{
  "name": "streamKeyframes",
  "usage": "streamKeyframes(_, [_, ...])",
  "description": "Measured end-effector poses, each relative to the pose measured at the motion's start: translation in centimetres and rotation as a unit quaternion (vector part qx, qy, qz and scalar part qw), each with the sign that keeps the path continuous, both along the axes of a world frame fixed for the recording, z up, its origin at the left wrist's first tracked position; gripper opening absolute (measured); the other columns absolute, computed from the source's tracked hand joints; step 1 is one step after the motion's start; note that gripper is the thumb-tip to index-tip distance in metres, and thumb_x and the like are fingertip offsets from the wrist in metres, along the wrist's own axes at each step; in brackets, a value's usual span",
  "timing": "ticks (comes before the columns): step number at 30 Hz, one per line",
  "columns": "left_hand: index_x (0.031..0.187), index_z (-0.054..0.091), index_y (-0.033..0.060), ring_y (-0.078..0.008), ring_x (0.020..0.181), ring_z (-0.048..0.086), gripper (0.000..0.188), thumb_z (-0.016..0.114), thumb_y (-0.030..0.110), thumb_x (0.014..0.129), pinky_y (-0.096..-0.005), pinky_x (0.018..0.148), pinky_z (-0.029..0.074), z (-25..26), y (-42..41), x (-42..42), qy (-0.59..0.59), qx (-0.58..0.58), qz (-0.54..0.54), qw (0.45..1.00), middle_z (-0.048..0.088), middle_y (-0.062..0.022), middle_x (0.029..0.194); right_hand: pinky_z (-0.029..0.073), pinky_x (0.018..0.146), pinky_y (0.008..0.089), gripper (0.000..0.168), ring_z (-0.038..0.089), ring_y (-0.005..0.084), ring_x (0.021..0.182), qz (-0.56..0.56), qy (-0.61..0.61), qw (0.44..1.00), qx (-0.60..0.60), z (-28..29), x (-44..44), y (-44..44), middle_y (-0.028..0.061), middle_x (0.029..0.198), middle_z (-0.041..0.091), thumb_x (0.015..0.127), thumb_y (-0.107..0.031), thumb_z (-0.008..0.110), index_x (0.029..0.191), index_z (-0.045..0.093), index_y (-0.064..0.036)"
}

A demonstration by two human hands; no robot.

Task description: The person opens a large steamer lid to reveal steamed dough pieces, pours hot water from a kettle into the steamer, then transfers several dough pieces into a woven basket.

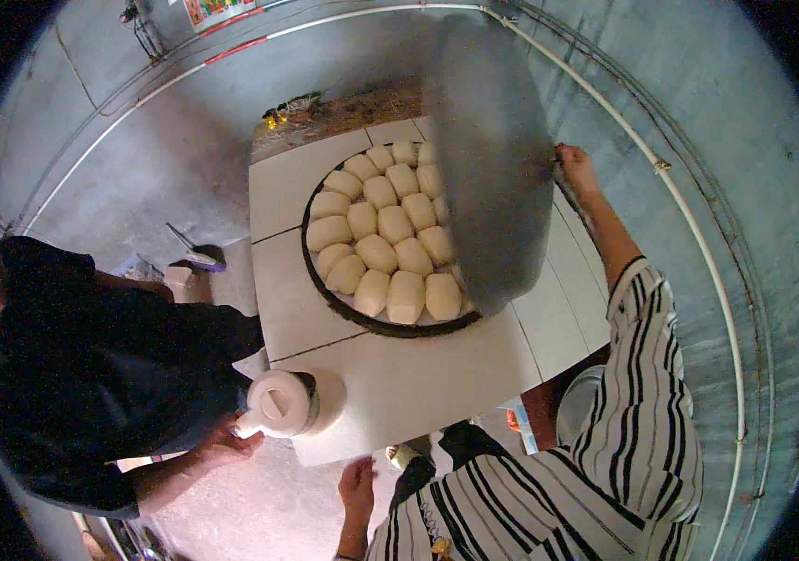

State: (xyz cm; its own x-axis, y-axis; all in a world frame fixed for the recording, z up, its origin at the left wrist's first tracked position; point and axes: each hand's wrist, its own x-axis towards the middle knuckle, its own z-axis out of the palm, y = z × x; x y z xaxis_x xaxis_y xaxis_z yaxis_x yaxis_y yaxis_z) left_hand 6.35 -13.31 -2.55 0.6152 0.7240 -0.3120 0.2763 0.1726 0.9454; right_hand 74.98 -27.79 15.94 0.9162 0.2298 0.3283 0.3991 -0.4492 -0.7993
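Pale steamed buns (pixel 394 224) lie packed in a round steamer tray with a dark rim (pixel 378 325), on a tiled table (pixel 427 375). A large metal lid (pixel 497 189), blurred, is tipped up over the right part of the tray and hides some buns. At its right edge my right hand (pixel 577 168) grips the lid. Below the table's front edge my left hand (pixel 357 484) hangs with bent fingers, touching nothing visible; whether it is closed is unclear.
A person in a dark shirt (pixel 119 365) stands at the left, a hand on the handle of a pale jug (pixel 280 403) at the table's corner. A metal basin (pixel 578 407) is below the table's right side. Pipes (pixel 624 126) run along the wall.
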Motion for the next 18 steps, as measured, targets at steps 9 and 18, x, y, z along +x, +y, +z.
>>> streamKeyframes(9, [0.124, 0.047, 0.0058, -0.0211, 0.086, 0.06, 0.049, 0.065, 0.001, 0.079, -0.0294, 0.075, 0.051, 15.4, -7.6, 27.8, -0.177, 0.197, -0.283, 0.922, 0.054, -0.0139, 0.11, 0.045, 0.086, 0.0393, 0.057, 0.056, 0.0265, 0.099, -0.02, 0.262, 0.933, 0.245, -3.5, 7.3, -16.1, 0.0149, 0.117, 0.057, 0.092, -0.047, 0.041, 0.126, 0.047, -0.001])
streamKeyframes(18, [0.134, 0.035, 0.0053, -0.0351, 0.093, 0.057, 0.063, 0.065, 0.024, 0.081, -0.0391, 0.075, 0.051, 19.6, -16.3, 38.5, -0.204, 0.404, -0.368, 0.812, 0.051, -0.0192, 0.115, 0.042, 0.091, 0.0398, 0.06, 0.053, 0.0269, 0.105, 0.012, 0.242, 0.968, 0.063, -1.7, 2.3, -16.7, 0.0151, 0.122, 0.053, 0.092, -0.049, 0.039, 0.129, 0.044, -0.002])
